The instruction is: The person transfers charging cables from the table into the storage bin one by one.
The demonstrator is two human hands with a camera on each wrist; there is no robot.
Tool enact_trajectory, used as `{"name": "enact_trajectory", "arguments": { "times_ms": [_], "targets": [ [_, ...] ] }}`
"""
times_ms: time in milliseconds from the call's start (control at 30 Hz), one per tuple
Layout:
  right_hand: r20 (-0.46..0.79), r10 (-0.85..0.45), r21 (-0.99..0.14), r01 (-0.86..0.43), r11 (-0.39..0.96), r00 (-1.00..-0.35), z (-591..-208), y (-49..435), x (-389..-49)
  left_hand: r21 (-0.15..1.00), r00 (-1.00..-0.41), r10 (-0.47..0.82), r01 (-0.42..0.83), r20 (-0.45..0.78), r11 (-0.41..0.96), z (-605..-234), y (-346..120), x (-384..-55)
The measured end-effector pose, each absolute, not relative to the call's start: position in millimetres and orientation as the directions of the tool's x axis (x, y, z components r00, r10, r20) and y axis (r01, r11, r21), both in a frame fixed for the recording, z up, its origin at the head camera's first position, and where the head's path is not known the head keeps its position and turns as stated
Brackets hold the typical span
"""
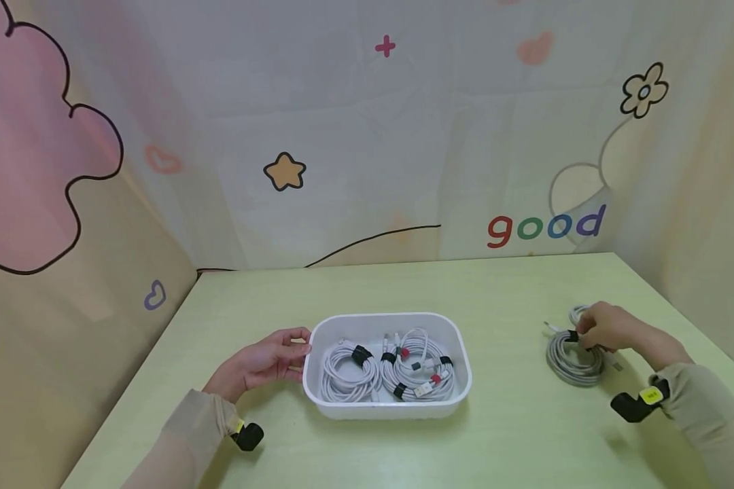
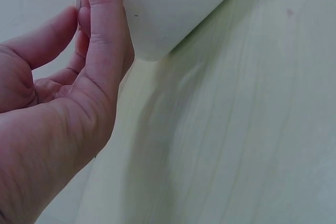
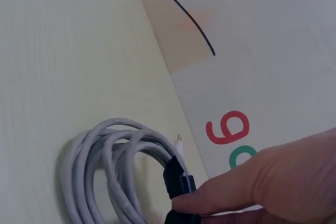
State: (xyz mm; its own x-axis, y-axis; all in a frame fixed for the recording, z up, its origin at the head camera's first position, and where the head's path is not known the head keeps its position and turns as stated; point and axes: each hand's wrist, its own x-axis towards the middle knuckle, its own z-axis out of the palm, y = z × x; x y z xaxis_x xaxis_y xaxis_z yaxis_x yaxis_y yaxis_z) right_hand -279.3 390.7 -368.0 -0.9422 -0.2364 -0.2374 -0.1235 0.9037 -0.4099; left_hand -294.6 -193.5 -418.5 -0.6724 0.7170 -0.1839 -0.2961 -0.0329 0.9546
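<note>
A white plastic bin stands in the middle of the table, with coiled white cables bundled by black straps inside. My left hand holds the bin's left end, its fingertips and thumb at the wall and rim. In the left wrist view the fingers lie along the bin's outer wall. Over on the right, my right hand pinches the black strap of a coiled grey cable. The coil's plug ends stick out on both sides. Part of the strap is hidden behind the fingers.
Another pale coiled cable lies just behind my right hand, partly covered by it. A printed curtain rises behind the pale table and along both sides. Small black wrist cameras are strapped at both sleeves.
</note>
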Motion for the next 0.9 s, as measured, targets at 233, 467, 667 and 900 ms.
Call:
{"name": "enact_trajectory", "arguments": {
  "times_ms": [233,467,667,900],
  "targets": [
    [-0.228,-0.228,-0.491,-0.091,0.867,-0.947,-356.0,387.5,-278.9,0.956,-0.670,0.721,-0.292,-0.177,-0.037,-418.0,-193.3,-295.5],
    [-0.250,-0.213,-0.572,-0.033,0.819,-0.944,-351.4,379.4,-281.5,0.955,-0.669,0.721,-0.294,-0.178,-0.036,-417.5,-193.9,-295.9],
    [-0.250,-0.235,-0.605,-0.038,0.796,-0.939,-344.8,365.2,-286.2,0.956,-0.665,0.731,-0.288,-0.156,-0.059,-419.1,-194.1,-296.7],
    [-0.232,-0.261,-0.628,-0.061,0.776,-0.937,-338.5,345.4,-291.9,0.955,-0.665,0.731,-0.290,-0.153,-0.065,-421.5,-194.0,-295.8]
  ]
}}
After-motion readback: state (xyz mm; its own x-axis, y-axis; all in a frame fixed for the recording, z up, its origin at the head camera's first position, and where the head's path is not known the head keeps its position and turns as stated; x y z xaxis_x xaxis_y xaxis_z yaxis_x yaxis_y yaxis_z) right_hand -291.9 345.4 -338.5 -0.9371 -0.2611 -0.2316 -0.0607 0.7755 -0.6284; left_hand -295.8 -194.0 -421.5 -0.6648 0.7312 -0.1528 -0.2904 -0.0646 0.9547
